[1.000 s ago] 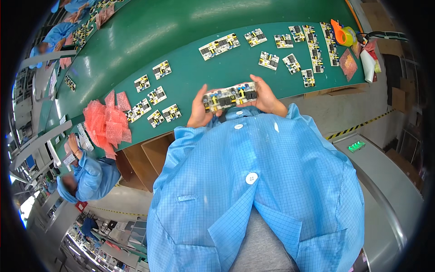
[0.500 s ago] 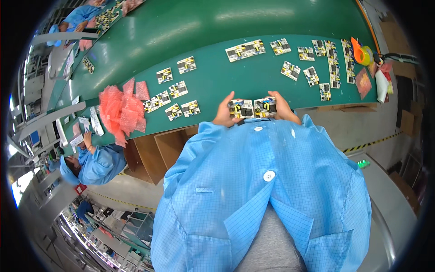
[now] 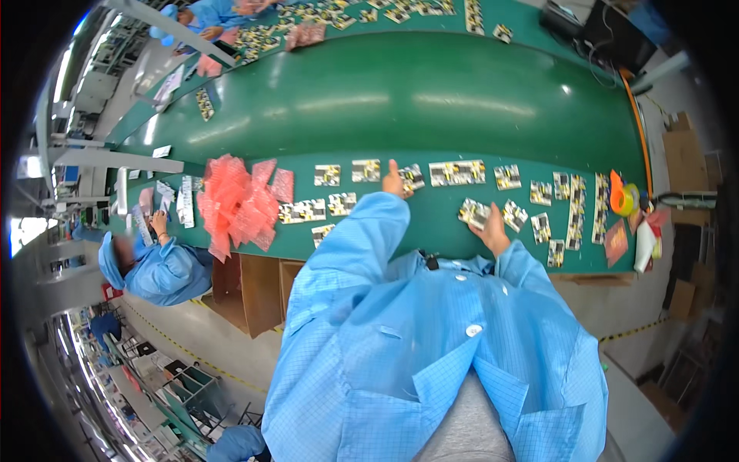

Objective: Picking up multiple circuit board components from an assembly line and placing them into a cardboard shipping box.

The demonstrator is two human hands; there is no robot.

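My left hand point(image 3: 394, 183) reaches forward over the green worktop and grips the left edge of a small circuit board point(image 3: 413, 179). That board lies beside the left end of a long circuit board strip point(image 3: 457, 173). Nearer and to the right, my right hand point(image 3: 491, 229) holds another small circuit board point(image 3: 473, 212) by its lower right part, and some of its fingers are hidden. Close to that hand lies a loose circuit board point(image 3: 514, 215). More boards with yellow, black and white parts, such as one circuit board point(image 3: 366, 171), are spread to the left.
Pink bubble wrap point(image 3: 239, 204) is heaped on the left of the worktop point(image 3: 369, 254). At the right stand orange and yellow tape rolls point(image 3: 622, 196), near upright board strips point(image 3: 576, 212). A co-worker point(image 3: 165, 266) sits at the left; another person point(image 3: 208, 19) works at the far left.
My hands have moved apart and forward from near my body, each with a board. The left went farther forward, the right to the right. The view has tilted up, showing more of the far bench.
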